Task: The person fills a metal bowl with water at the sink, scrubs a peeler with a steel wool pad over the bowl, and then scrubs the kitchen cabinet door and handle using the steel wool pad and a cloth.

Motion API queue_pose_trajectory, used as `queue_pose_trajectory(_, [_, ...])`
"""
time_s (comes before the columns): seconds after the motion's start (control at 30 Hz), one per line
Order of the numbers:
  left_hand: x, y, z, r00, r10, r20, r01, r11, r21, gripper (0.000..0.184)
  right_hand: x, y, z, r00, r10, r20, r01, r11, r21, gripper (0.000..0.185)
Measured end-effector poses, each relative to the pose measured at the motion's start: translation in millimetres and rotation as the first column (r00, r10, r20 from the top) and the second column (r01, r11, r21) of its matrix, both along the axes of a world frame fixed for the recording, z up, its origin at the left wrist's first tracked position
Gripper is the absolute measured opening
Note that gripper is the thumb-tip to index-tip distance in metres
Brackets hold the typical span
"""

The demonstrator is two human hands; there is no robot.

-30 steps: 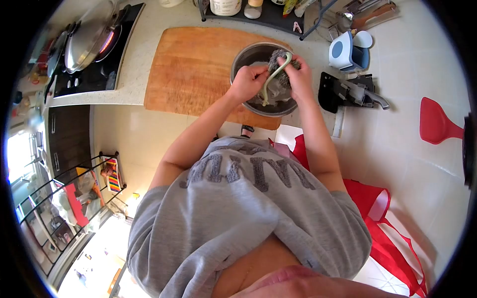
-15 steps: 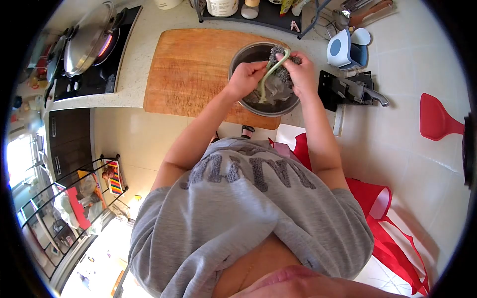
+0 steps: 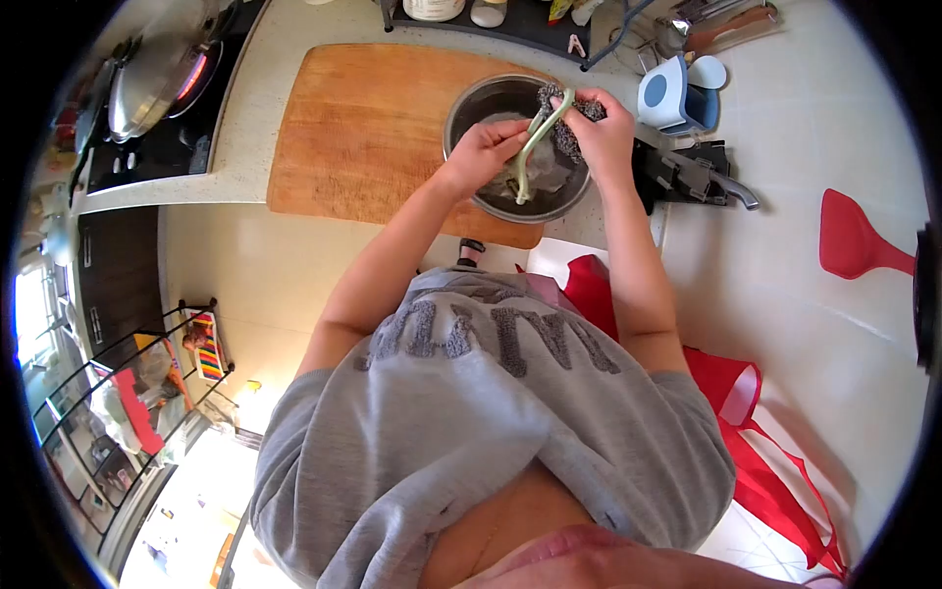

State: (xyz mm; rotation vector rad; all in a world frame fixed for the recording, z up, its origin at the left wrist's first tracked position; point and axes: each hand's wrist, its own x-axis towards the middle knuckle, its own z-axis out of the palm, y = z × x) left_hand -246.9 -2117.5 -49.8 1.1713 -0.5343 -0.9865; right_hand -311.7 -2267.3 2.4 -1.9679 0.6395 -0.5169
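Note:
A round metal bowl [image 3: 453, 147] sits at the right end of the wooden cutting board, with water and pale scraps in it. Over it, my right hand [image 3: 603, 137] is closed around a grey, curly scouring pad [image 3: 567, 143] and the upper end of a slim pale green curved strip [image 3: 535, 147]. What the strip is, I cannot make out. My left hand [image 3: 486, 155] pinches at the strip's middle from the left, fingertips together. The strip's lower end hangs down into the bowl.
The wooden cutting board [image 3: 363, 137] lies under the bowl's left side. Left of it, a lidded pan [image 3: 157, 88] stands on a glowing stove. A knife [image 3: 721, 182] rests in a black holder at right. Jars stand on a black rack [image 3: 540, 29] behind.
The view has shifted slightly, so the counter sits a little left and higher. Both hands stay over the bowl, and the green strip's angle has altered a little.

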Motion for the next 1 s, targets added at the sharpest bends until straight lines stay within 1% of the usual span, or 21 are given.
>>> queue_pose_trajectory(0.03, [-1,0,5,0.999,0.010,-0.034,-0.011,0.999,-0.036,0.029,3,4,5,0.993,-0.015,0.117,0.020,0.999,-0.049,0.026])
queue_pose_trajectory(0.13, [-4,7,19,0.990,0.048,-0.130,-0.062,0.992,-0.109,0.030,3,10,8,0.984,-0.048,0.169,0.038,0.998,0.057,0.024])
queue_pose_trajectory(0.23, [-11,13,19,0.973,0.076,-0.217,-0.108,0.984,-0.142,0.029,4,10,13,0.976,-0.011,0.216,-0.018,0.991,0.133,0.022])
queue_pose_trajectory(0.27, [-10,12,13,0.970,0.074,-0.232,-0.114,0.980,-0.161,0.028,5,10,14,0.979,-0.006,0.206,-0.024,0.989,0.143,0.020])
queue_pose_trajectory(0.3, [-8,11,9,0.967,0.073,-0.246,-0.119,0.976,-0.181,0.028,6,11,18,0.980,0.010,0.200,-0.051,0.978,0.201,0.019])
queue_pose_trajectory(0.37, [-8,10,3,0.957,0.115,-0.267,-0.163,0.973,-0.165,0.027,8,15,26,0.981,0.041,0.191,-0.101,0.942,0.320,0.019])
queue_pose_trajectory(0.47, [-5,14,7,0.936,0.187,-0.298,-0.221,0.972,-0.083,0.022,2,9,10,0.970,0.241,0.016,-0.223,0.869,0.442,0.019])
queue_pose_trajectory(0.5, [-5,16,9,0.928,0.212,-0.307,-0.237,0.970,-0.047,0.021,1,9,7,0.963,0.268,-0.023,-0.244,0.905,0.350,0.020])
queue_pose_trajectory(0.57, [-5,20,9,0.923,0.192,-0.334,-0.205,0.979,-0.004,0.018,0,10,3,0.945,0.307,-0.108,-0.289,0.945,0.156,0.021])
queue_pose_trajectory(0.6, [-4,22,9,0.920,0.182,-0.346,-0.188,0.982,0.017,0.018,1,10,5,0.939,0.297,-0.175,-0.254,0.939,0.232,0.023])
queue_pose_trajectory(0.7, [-3,25,5,0.905,0.155,-0.397,-0.149,0.988,0.046,0.017,1,19,12,0.942,0.287,-0.174,-0.301,0.952,-0.058,0.023])
queue_pose_trajectory(0.8, [-1,29,2,0.917,0.036,-0.398,-0.047,0.999,-0.018,0.018,1,29,11,0.988,0.144,-0.048,-0.151,0.967,-0.204,0.022])
queue_pose_trajectory(0.9, [-16,30,8,0.873,-0.052,-0.484,-0.028,0.987,-0.156,0.018,7,18,-2,1.000,-0.012,-0.025,0.001,0.915,-0.404,0.022])
queue_pose_trajectory(0.93, [-17,34,15,0.896,-0.111,-0.430,0.034,0.983,-0.182,0.021,7,17,-1,0.997,0.044,0.055,-0.017,0.909,-0.416,0.022])
queue_pose_trajectory(1.0, [-15,32,13,0.833,-0.234,-0.501,0.071,0.944,-0.324,0.023,6,21,8,0.998,0.042,0.053,-0.021,0.938,-0.347,0.022])
